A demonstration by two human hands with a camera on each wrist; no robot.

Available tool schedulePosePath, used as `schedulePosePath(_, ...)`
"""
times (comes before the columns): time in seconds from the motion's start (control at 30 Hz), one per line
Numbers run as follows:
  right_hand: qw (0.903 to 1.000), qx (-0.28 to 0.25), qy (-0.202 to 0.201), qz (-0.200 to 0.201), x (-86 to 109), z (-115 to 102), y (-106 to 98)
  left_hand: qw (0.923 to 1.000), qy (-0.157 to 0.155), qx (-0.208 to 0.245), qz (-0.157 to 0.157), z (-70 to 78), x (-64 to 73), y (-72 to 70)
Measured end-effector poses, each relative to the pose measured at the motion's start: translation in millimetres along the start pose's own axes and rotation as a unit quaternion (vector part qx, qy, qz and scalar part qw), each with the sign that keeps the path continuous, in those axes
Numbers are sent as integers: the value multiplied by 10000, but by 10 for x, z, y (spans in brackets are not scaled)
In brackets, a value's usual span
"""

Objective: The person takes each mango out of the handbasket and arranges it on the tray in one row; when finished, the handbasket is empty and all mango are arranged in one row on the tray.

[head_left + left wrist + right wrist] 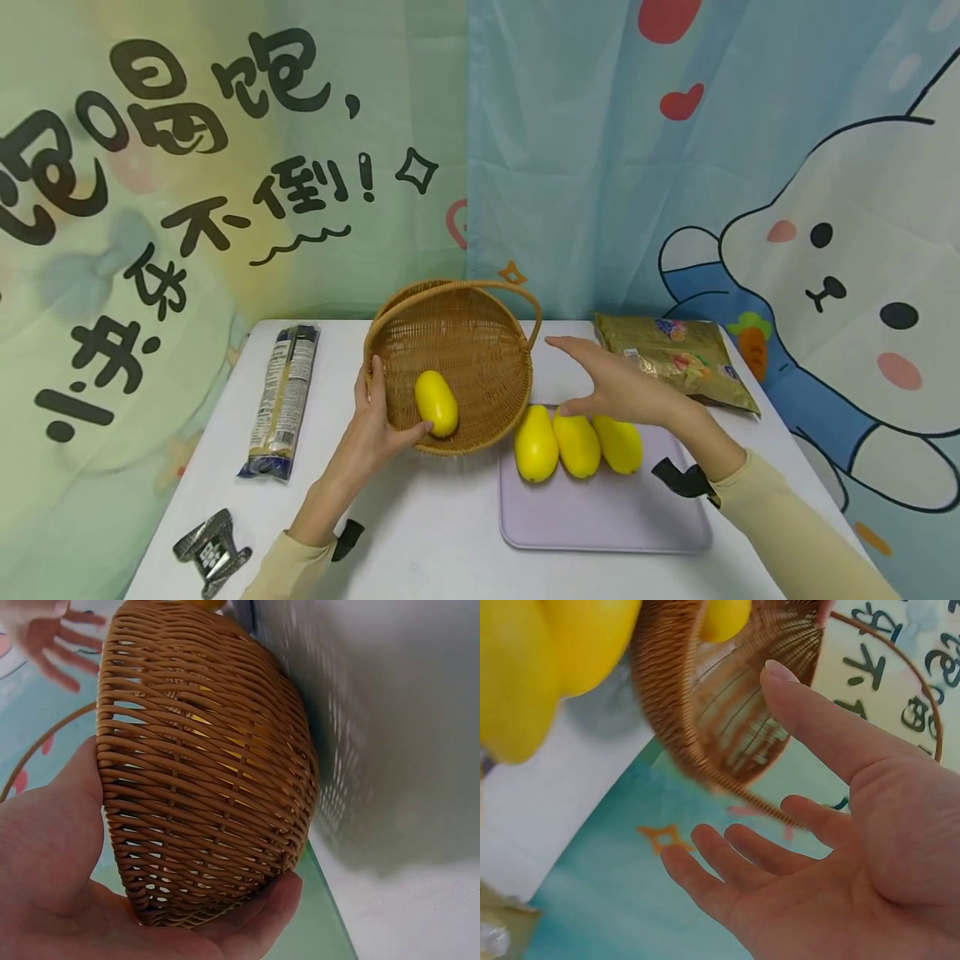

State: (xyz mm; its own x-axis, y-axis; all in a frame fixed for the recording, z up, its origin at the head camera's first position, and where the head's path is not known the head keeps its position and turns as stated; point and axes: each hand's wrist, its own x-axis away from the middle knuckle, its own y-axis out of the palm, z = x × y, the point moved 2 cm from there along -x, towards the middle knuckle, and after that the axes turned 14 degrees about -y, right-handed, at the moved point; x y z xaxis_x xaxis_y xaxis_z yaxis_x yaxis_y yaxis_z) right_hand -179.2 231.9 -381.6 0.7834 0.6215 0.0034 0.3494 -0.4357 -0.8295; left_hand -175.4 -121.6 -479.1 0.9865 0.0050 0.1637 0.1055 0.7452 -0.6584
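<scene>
My left hand grips the left rim of a brown wicker basket, tilted so its opening faces me. Inside the basket lies one yellow oblong fruit, mango- or papaya-like. The left wrist view shows the thumb on the rim and fingers under the woven side. My right hand is held to the right of the basket, fingers spread and nothing in them; in the right wrist view its palm faces up, apart from the handle. Three similar yellow fruits sit in a row on a lilac tray, partly below that hand.
At the left of the white table lies a long clear-and-blue packet, with a small black-and-silver wrapped pack nearer me. A gold bag rests at the back right. A printed curtain hangs behind the table.
</scene>
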Motion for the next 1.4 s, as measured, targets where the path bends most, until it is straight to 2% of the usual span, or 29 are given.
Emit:
schedulePosePath(0.2, 9992, 46, -367, -157, -255, -218, 43, 10000, -10, 32, 17, -12, 2, 23)
schedulePosePath(0.37, 9986, 81, -452, -272, -408, -338, 74, 9999, -116, 45, -7, -31, 2, 32)
schedulePosePath(0.63, 9963, 55, -698, -498, -647, -436, 155, 9999, 67, -92, 43, 10, -5, 27)
schedulePosePath(0.97, 9925, 192, -772, -926, -1082, -594, 321, 10000, 65, -40, 30, 1, 4, 11)
schedulePosePath(1.17, 9895, 109, -796, -1204, -1284, -599, 547, 9999, -10, -120, 31, 11, -8, 3)
schedulePosePath(1.4, 9890, -18, -545, -1375, -1399, -499, 783, 9999, 47, -120, 58, 12, 4, 1)
